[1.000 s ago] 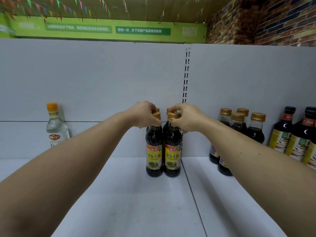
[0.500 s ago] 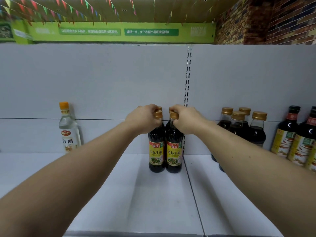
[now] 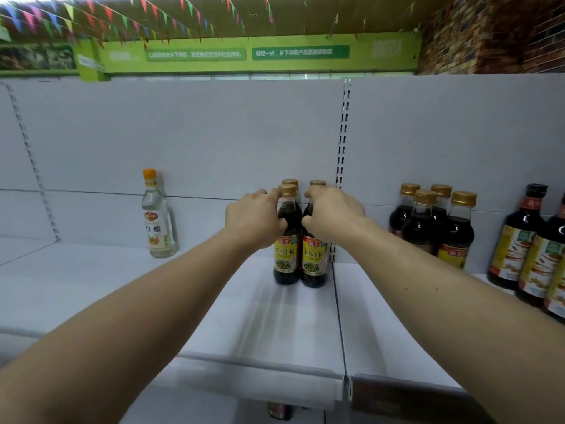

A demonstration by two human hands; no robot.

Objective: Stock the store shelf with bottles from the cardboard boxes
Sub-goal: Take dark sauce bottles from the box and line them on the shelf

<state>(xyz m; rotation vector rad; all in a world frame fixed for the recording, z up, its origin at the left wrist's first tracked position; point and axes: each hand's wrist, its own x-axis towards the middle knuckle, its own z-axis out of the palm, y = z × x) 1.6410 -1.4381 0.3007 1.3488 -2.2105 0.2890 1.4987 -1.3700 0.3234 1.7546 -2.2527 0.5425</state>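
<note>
Upright on shelf (image 3: 260,325), caps up, side by side: left bottle (image 3: 286,258) gripped at neck by left hand (image 3: 255,220), right bottle (image 3: 314,261) by right hand (image 3: 333,215).

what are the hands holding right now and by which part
The left hand grips the left front soy sauce bottle at its neck; the right hand grips the right front soy sauce bottle likewise. Both stand on the shelf.

You face a white shelf (image 3: 214,316): one white vinegar bottle (image 3: 159,221) at left, four soy sauce bottles (image 3: 286,261) upright at the panel seam, four gold-capped dark bottles (image 3: 423,231) right, black-capped bottles (image 3: 516,249) beyond.
</note>
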